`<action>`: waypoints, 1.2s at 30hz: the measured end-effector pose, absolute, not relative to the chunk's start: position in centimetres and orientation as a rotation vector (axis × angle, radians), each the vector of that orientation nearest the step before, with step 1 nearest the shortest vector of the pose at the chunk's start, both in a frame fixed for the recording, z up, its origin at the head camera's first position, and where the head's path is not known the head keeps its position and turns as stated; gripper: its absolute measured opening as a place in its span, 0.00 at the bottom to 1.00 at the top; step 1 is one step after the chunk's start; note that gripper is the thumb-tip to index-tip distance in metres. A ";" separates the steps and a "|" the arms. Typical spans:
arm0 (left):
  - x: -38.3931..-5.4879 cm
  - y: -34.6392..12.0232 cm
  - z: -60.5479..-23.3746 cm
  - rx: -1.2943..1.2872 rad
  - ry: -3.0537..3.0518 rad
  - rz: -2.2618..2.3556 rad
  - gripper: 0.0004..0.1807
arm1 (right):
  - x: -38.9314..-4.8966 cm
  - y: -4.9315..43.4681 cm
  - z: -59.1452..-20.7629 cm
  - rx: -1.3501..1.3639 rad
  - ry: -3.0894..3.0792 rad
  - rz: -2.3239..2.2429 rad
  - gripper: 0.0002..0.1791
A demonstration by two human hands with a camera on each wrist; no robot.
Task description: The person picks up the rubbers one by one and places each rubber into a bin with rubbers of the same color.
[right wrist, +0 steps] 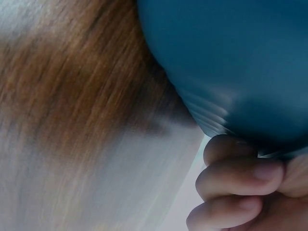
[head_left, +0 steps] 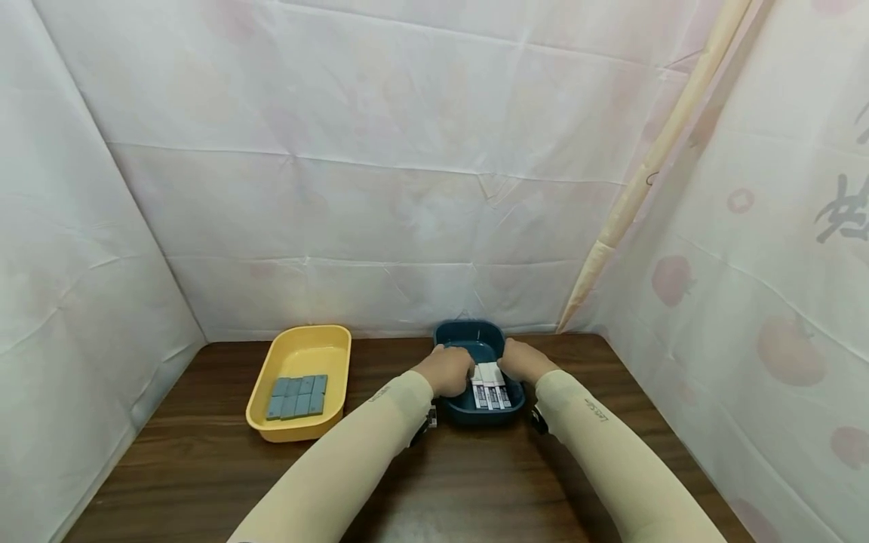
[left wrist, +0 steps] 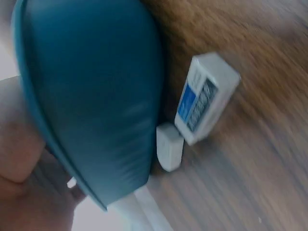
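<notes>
A dark blue bin stands near the back of the table, with several white blocks bearing dark printed labels lying in a row inside it. My left hand reaches over the bin's left side, its fingertips right at the row's left end. From the other side my right hand comes in over the rim, close to the row's right end. Several curled fingers of it show below the bin in the right wrist view. Both hands' fingertips are partly hidden, so I cannot tell whether they grip a block.
Against the bin's outer left side, a white block with a blue and black label and a smaller white piece rest on the wooden table. A yellow bin at left holds several grey blocks. White sheeting surrounds the table.
</notes>
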State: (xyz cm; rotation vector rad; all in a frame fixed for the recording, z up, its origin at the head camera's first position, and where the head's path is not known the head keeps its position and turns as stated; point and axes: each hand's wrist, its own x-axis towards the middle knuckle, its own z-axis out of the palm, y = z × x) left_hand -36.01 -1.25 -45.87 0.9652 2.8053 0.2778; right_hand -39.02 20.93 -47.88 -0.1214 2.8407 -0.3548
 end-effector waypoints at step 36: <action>-34.6 -8.5 -47.3 0.827 2.684 0.491 0.18 | -39.4 22.2 -48.6 -0.093 2.838 -0.384 0.38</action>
